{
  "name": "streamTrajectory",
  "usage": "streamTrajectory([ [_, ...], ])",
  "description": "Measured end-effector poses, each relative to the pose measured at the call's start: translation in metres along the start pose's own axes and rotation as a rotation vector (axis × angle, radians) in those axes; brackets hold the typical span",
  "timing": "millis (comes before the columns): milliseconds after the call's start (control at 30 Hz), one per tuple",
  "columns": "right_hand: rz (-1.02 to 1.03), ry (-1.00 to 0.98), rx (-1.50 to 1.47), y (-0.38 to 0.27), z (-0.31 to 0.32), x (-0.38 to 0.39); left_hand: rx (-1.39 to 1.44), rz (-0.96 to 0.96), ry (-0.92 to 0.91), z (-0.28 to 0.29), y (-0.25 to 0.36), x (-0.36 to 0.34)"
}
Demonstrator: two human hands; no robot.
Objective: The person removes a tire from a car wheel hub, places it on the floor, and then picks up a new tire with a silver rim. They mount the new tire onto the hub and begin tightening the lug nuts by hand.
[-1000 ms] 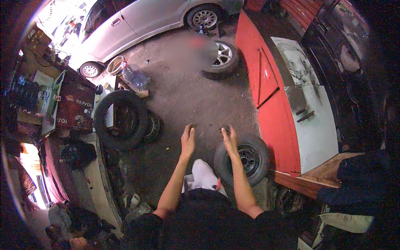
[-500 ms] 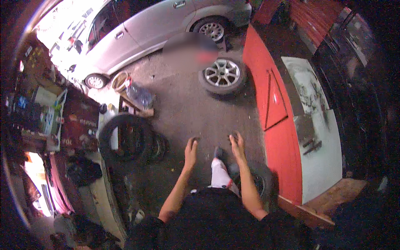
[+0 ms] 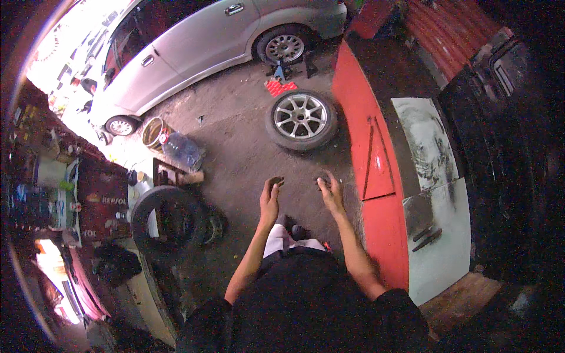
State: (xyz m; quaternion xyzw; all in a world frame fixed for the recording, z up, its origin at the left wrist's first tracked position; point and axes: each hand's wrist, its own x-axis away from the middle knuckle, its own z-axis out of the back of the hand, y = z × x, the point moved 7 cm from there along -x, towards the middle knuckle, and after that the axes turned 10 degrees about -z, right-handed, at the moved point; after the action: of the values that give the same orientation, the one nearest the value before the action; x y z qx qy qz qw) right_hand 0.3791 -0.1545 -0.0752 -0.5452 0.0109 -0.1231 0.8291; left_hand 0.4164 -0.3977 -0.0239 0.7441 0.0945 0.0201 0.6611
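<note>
Both arms reach forward over the floor with the hands held apart. My left hand [image 3: 270,198] is half curled, thumb and fingers apart, and nothing shows in it. Facing it, my right hand [image 3: 331,193] is also loosely bent with its fingers apart and darkened at the tips; I see no object in it. Neither hand touches anything. Beyond them a wheel [image 3: 283,136] with a silver multi-spoke rim and black tyre lies flat on the ground. It is the thing nearest to both hands.
A silver car [image 3: 194,50] stands at the back, with a blue jack stand [image 3: 279,72] and a red patterned piece [image 3: 281,88] near its wheel. Upright tyres [image 3: 141,220], a large clear bottle [image 3: 183,152] and a bucket [image 3: 154,133] are left. A red panel [image 3: 385,220] borders the right.
I have moved toward the wheel on the floor. The blurred figure behind that wheel is out of view, and the jack stand and red piece now show. My hands stay apart.
</note>
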Motion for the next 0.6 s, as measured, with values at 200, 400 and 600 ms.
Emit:
streamTrajectory([
  [200,-0.124,0.08,-0.116,0.021,-0.003,-0.06,-0.096,0.025,-0.083,-0.018,-0.025,-0.079],
  [400,-0.132,-0.03,-0.208,-0.034,0.009,-0.15,-0.099,0.01,-0.174,-0.046,-0.044,-0.192],
  [600,-0.203,0.018,-0.277,-0.054,0.009,-0.237,-0.205,0.034,-0.324,-0.081,-0.042,-0.299],
])
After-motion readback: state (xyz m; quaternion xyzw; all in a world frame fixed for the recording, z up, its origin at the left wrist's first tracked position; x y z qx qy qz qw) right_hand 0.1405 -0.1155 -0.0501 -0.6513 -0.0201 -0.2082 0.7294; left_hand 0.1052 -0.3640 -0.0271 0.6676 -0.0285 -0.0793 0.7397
